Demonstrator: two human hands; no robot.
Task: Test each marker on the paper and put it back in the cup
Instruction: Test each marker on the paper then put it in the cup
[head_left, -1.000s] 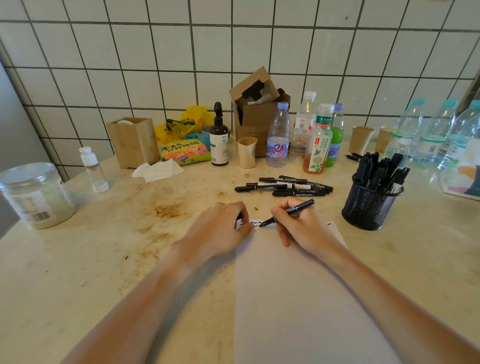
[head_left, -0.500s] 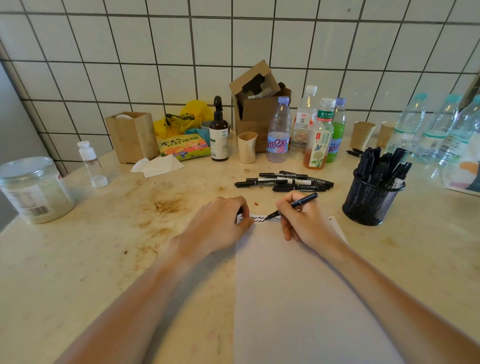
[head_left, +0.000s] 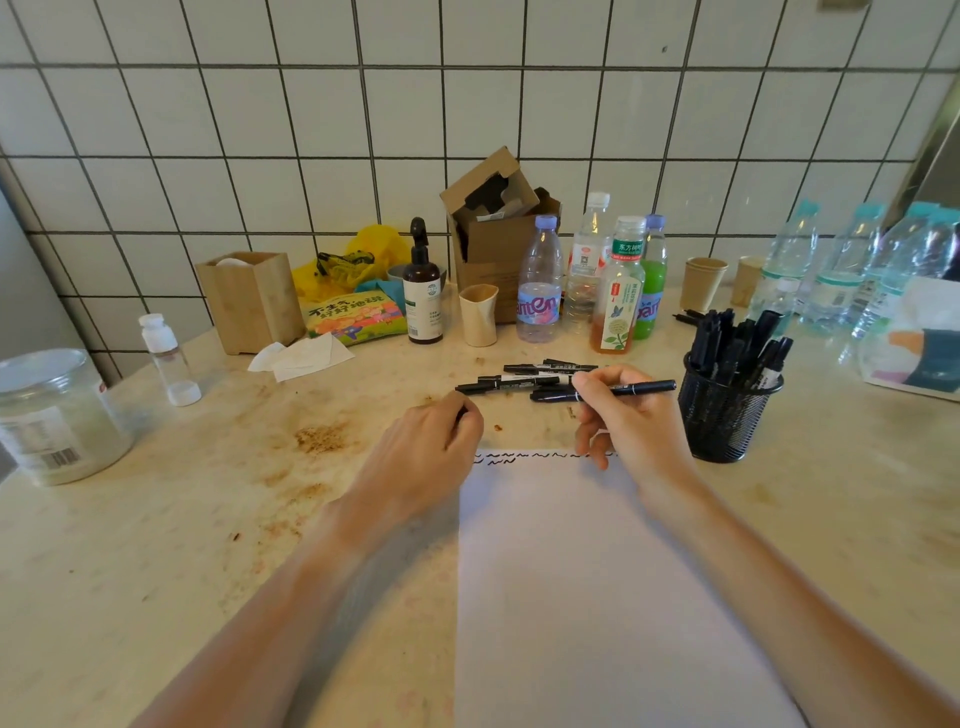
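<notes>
Desk: your stained cream stone desk (head_left: 156, 519) carries everything, so work in the open patch around the sheet.
Paper: the white sheet of paper (head_left: 597, 597) lies flat in front of you, with wavy black test marks along its top edge; aim the next squiggle at the bare space just under them.
Cup: the black wire-mesh cup (head_left: 727, 415) stands just right of the sheet, already crowded with markers, so drop this one in upright.
Loose markers: the row of black markers (head_left: 519, 382) beyond the sheet look like the ones awaiting a test; keep them apart from the cup.
Left hand: your left hand (head_left: 421, 457) is curled at the sheet's top-left corner; something dark shows at the knuckles, likely the cap, though I can't tell.
Right hand: your right hand (head_left: 628, 421) has its fingers pinched round the slim black marker (head_left: 639, 387), lifted clear of the paper and lying level toward the cup.
Next: cap it firmly before it goes in.
</notes>
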